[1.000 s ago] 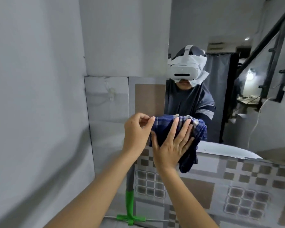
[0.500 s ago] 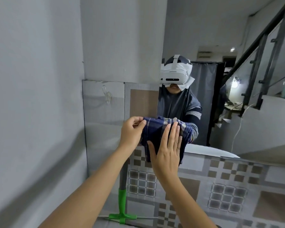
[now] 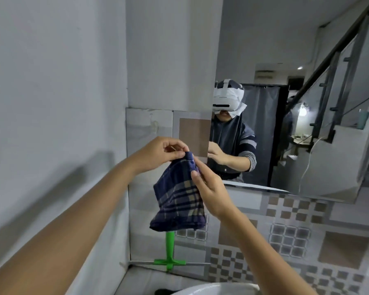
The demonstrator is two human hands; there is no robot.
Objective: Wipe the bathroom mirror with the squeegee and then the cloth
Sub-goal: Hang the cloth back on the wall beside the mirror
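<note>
Two bare hands are in view, the left hand (image 3: 160, 154) and the right hand (image 3: 211, 188). There is one dark blue plaid cloth (image 3: 179, 199), one green-handled squeegee (image 3: 169, 252) and one frameless wall mirror (image 3: 296, 103). One white basin rim (image 3: 211, 289) shows at the bottom edge.

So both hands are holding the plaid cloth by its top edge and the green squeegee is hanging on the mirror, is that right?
Not quite. The head view shows the squeegee standing against the tiled wall below the mirror, not hanging on it. The left hand and right hand do hold the cloth by its top edge.

Plain grey wall (image 3: 51, 81) on the left, patterned grey-and-brown tiles (image 3: 296, 235) below, white basin rim (image 3: 211, 288)
</note>
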